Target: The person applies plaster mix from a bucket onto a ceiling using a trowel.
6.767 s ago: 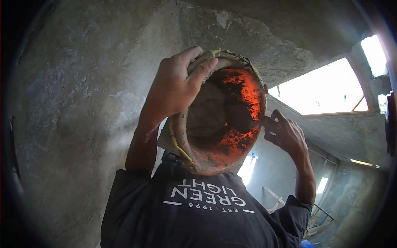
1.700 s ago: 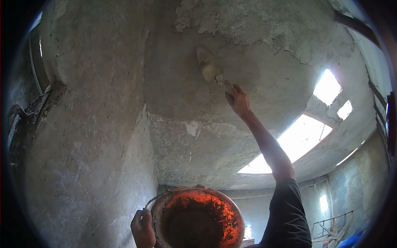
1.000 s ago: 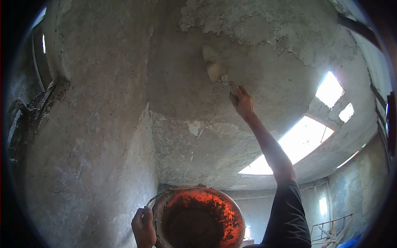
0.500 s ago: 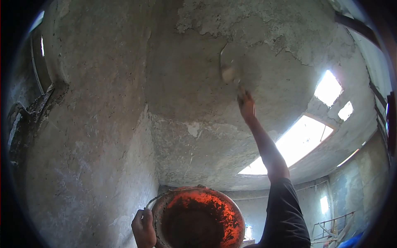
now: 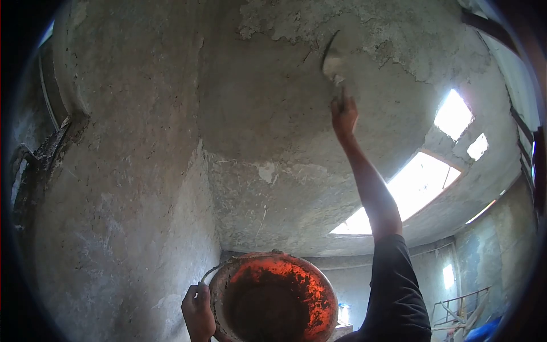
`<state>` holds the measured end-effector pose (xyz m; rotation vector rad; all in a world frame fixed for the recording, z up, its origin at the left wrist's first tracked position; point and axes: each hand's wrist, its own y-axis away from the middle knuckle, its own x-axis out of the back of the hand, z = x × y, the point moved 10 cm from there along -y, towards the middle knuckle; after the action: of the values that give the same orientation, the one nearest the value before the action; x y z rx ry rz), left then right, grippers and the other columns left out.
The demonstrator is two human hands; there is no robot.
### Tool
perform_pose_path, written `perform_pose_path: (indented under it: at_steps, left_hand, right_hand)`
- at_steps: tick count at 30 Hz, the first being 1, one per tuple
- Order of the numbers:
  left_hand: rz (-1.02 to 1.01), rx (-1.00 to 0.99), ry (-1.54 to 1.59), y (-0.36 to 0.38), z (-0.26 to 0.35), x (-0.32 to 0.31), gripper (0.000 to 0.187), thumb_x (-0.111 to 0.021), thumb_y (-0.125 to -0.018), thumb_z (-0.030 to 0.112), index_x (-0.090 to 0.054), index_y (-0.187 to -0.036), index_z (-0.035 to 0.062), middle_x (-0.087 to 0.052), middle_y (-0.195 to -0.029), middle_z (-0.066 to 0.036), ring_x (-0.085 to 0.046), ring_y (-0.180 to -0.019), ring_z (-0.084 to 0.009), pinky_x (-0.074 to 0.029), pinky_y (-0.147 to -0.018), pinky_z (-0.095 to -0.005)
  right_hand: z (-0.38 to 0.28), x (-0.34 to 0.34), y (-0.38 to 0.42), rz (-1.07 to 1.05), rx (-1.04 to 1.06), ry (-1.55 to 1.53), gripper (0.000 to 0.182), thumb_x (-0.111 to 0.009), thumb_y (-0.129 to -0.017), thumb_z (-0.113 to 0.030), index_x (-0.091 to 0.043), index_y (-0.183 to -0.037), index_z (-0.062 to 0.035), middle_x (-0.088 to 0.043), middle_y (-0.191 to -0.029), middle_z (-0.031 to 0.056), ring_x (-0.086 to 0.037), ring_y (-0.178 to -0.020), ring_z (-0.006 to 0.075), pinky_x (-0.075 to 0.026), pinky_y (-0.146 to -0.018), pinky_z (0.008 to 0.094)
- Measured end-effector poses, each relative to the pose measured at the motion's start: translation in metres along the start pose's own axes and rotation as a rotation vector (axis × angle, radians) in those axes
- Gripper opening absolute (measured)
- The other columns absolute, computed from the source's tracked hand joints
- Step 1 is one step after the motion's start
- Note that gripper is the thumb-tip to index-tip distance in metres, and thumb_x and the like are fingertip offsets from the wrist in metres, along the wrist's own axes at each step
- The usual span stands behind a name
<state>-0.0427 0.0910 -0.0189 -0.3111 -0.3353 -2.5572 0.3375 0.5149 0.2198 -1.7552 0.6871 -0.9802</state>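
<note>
My right hand (image 5: 345, 117) is raised high, its fingers wrapped round the handle of a trowel (image 5: 334, 64). The trowel's blade lies against the grey plastered wall (image 5: 268, 97), just below the edge of a rougher, raised plaster patch. Low in the view, my left hand (image 5: 198, 312) grips an orange bucket (image 5: 322, 296) by its handle or rim at the left side; the exact hold is partly hidden. Grey mortar smears the bucket's inside, and its bottom is dark.
A second wall face (image 5: 125, 199) meets the plastered one at a corner on the left. Bright openings (image 5: 421, 182) pierce the wall on the right. A metal frame (image 5: 461, 310) stands at the lower right, near something blue (image 5: 484, 330).
My right hand and the trowel have moved up and slightly right across the wall. The left hand and the bucket have stayed almost where they were.
</note>
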Motion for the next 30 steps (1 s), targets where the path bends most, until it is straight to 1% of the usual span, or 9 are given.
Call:
perform_pose_path:
  at_steps: [2,7,9,13,17,22,25,27,30]
  left_hand:
    - [0.009,0.006,0.004,-0.001,0.000,0.001,0.036,-0.052,-0.095,0.032,-0.055,-0.084,-0.0016,-0.050,-0.067,-0.006,-0.045,-0.064,-0.0155,-0.039,-0.062,-0.0312]
    - [0.013,-0.044,-0.040,-0.001,0.002,0.002,0.038,-0.053,-0.095,0.034,-0.055,-0.084,-0.0021,-0.053,-0.068,-0.008,-0.047,-0.065,-0.0161,-0.040,-0.062,-0.0319]
    - [0.035,-0.062,-0.060,0.001,0.005,0.003,0.038,-0.052,-0.096,0.034,-0.055,-0.083,-0.0019,-0.054,-0.068,-0.008,-0.048,-0.065,-0.0157,-0.040,-0.061,-0.0318]
    - [-0.020,0.006,-0.045,-0.001,-0.005,0.001,0.038,-0.052,-0.096,0.034,-0.054,-0.082,-0.0011,-0.052,-0.066,-0.006,-0.046,-0.063,-0.0136,-0.039,-0.059,-0.0305]
    - [-0.015,-0.007,-0.012,-0.003,-0.007,0.001,0.036,-0.052,-0.096,0.032,-0.055,-0.082,-0.0005,-0.049,-0.064,-0.004,-0.043,-0.061,-0.0117,-0.037,-0.057,-0.0290]
    - [-0.024,-0.014,0.005,-0.001,-0.003,0.000,0.035,-0.053,-0.096,0.032,-0.054,-0.080,0.0006,-0.046,-0.063,-0.002,-0.041,-0.061,-0.0106,-0.036,-0.057,-0.0286]
    - [-0.005,-0.002,0.057,-0.001,-0.006,-0.001,0.036,-0.053,-0.096,0.033,-0.054,-0.080,0.0008,-0.046,-0.064,-0.002,-0.042,-0.062,-0.0112,-0.036,-0.057,-0.0287]
    - [-0.008,0.006,0.019,-0.001,-0.007,0.001,0.036,-0.053,-0.096,0.033,-0.055,-0.080,0.0007,-0.047,-0.064,-0.003,-0.042,-0.062,-0.0114,-0.036,-0.057,-0.0286]
    - [-0.014,-0.009,-0.010,-0.001,-0.004,0.002,0.037,-0.053,-0.096,0.034,-0.055,-0.081,0.0005,-0.048,-0.064,-0.003,-0.043,-0.062,-0.0115,-0.036,-0.058,-0.0286]
  right_hand:
    - [-0.011,-0.027,0.026,-0.023,0.065,-0.018,0.051,-0.065,-0.084,-0.011,-0.052,-0.133,-0.0115,-0.058,-0.088,0.0213,-0.060,-0.074,0.0345,-0.049,-0.068,0.0405]
    - [-0.075,-0.048,0.077,-0.280,0.233,-0.145,0.052,-0.065,-0.082,-0.010,-0.053,-0.132,-0.0130,-0.058,-0.088,0.0194,-0.060,-0.074,0.0333,-0.050,-0.068,0.0413]
    - [-0.079,-0.066,0.091,-0.645,0.057,-0.212,0.057,-0.067,-0.081,-0.016,-0.049,-0.135,-0.0147,-0.059,-0.102,0.0204,-0.060,-0.090,0.0397,-0.051,-0.077,0.0456]
    - [-0.072,-0.040,0.075,-0.461,0.159,-0.248,0.057,-0.067,-0.079,-0.014,-0.050,-0.134,-0.0124,-0.059,-0.093,0.0178,-0.060,-0.083,0.0360,-0.051,-0.073,0.0431]
    - [-0.044,0.008,0.014,-0.076,0.015,-0.077,0.048,-0.067,-0.081,-0.013,-0.056,-0.128,-0.0069,-0.057,-0.079,0.0162,-0.059,-0.071,0.0301,-0.047,-0.065,0.0400]
    - [-0.054,0.026,-0.036,0.190,0.159,-0.034,0.048,-0.067,-0.082,-0.013,-0.056,-0.128,-0.0070,-0.060,-0.082,0.0174,-0.060,-0.074,0.0308,-0.048,-0.068,0.0402]
    - [-0.043,-0.018,-0.023,-0.072,-0.051,-0.077,0.050,-0.066,-0.082,-0.014,-0.053,-0.130,-0.0118,-0.059,-0.101,0.0200,-0.061,-0.085,0.0366,-0.050,-0.075,0.0451]
    - [-0.050,-0.052,0.008,-0.214,0.095,-0.050,0.051,-0.066,-0.083,-0.017,-0.051,-0.132,-0.0133,-0.058,-0.106,0.0211,-0.061,-0.090,0.0389,-0.051,-0.080,0.0456]
    - [-0.069,-0.070,0.055,-0.414,0.002,-0.143,0.053,-0.066,-0.083,-0.018,-0.049,-0.134,-0.0146,-0.058,-0.111,0.0226,-0.061,-0.094,0.0397,-0.051,-0.082,0.0454]
